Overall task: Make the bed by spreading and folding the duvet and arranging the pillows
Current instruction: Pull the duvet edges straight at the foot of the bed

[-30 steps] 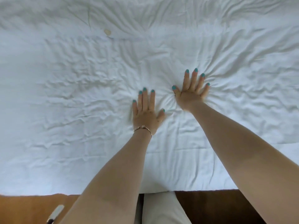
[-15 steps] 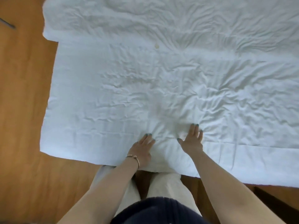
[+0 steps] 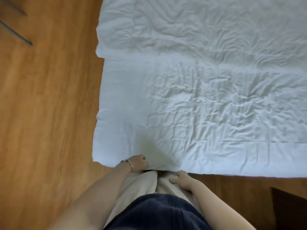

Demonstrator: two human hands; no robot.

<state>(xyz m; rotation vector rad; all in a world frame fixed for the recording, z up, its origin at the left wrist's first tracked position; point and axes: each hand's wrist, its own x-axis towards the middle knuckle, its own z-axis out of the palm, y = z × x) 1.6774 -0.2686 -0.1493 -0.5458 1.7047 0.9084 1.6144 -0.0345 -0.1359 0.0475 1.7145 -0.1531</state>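
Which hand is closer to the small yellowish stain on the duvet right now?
Left, narrowly. The left hand lies at the duvet's near edge, below-left of the stain. The right hand sits lower, just off that edge, by the trousers.

Left hand [image 3: 138, 162] grips duvet [image 3: 207, 100] edge; right hand [image 3: 180, 179] beside.

A plain white duvet [image 3: 199, 97], marked by one small yellowish spot [image 3: 197, 62], is seen against a warm orange-brown wood-grain floor [image 3: 46, 105]. Beige trousers [image 3: 141, 183] and a dark navy top [image 3: 157, 211], possibly ribbed, are shown below; a gold bracelet [image 3: 130, 165] is visible.
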